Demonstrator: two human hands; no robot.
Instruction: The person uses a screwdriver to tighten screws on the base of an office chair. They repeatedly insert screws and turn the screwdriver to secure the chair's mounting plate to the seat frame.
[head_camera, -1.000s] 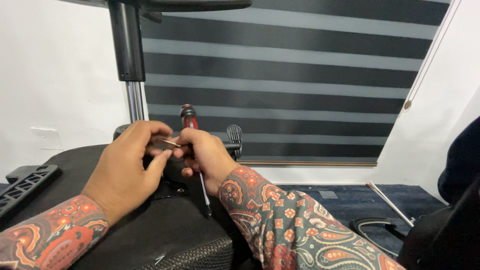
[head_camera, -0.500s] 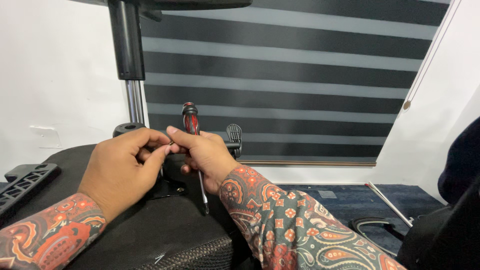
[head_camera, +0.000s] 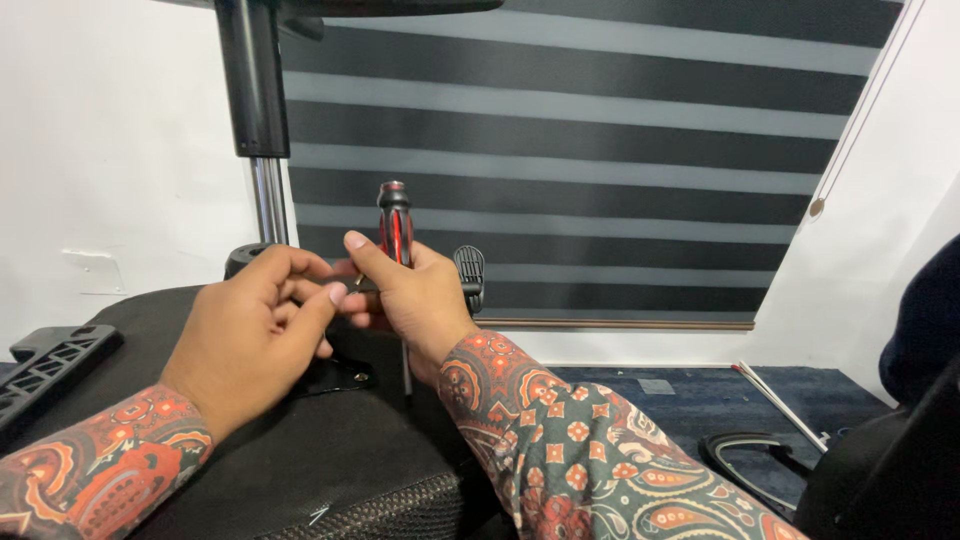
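Observation:
My right hand (head_camera: 415, 300) grips a red-and-black screwdriver (head_camera: 394, 222) held nearly upright, its thin shaft (head_camera: 405, 368) pointing down at the upturned black chair seat (head_camera: 300, 440). My left hand (head_camera: 255, 335) meets the right one in front of me, and its thumb and fingers pinch a small screw (head_camera: 357, 282) that mostly hides between the fingertips. Under both hands a black metal bracket (head_camera: 345, 377) with a bolt hole lies on the seat. Both forearms wear red patterned sleeves.
The chair's gas-lift column (head_camera: 255, 120) stands upright at the back left. A black plastic armrest part (head_camera: 55, 362) lies at the left. A black lever knob (head_camera: 468, 268) sticks out behind my right hand. Striped blinds, blue carpet and a black ring (head_camera: 745, 465) lie to the right.
The screwdriver has swung from a slant to nearly upright and risen a little. My left fingers have closed in on the small screw at the right hand's fingertips.

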